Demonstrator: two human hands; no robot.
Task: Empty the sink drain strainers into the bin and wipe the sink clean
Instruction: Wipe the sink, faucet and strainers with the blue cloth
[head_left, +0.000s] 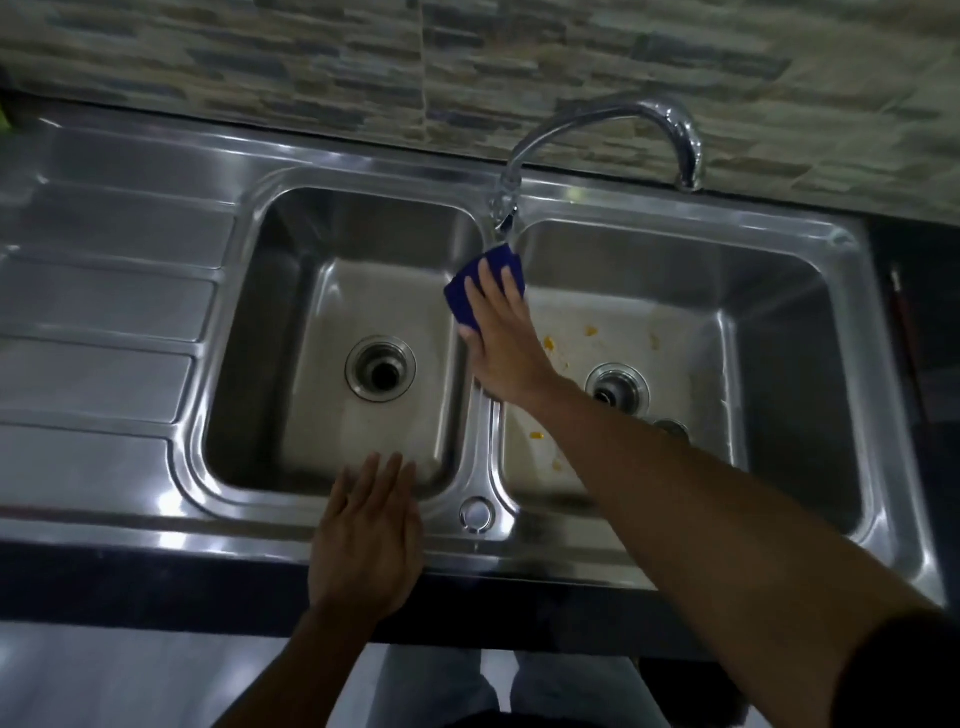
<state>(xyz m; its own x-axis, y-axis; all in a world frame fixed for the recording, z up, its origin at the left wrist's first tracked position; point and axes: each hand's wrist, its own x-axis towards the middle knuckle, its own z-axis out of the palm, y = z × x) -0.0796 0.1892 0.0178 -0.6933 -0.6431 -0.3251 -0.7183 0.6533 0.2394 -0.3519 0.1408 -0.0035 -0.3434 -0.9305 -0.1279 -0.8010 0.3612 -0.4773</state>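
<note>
Right hand (501, 338) presses blue cloth (485, 286) flat on sink (483, 452) divider; wipe toward 6 o'clock. Left hand (371, 530) rests spread.

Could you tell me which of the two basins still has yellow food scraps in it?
The right basin: yellow bits dot its floor; the left basin looks clean.

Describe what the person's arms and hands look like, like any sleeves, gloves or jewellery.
Both hands are bare: no gloves on the left hand or the right hand, and no rings or watch visible. The left forearm is uncovered as far as the frame shows. The right forearm is bare too, with a dark sleeve starting higher up at the frame's lower right corner.
</note>
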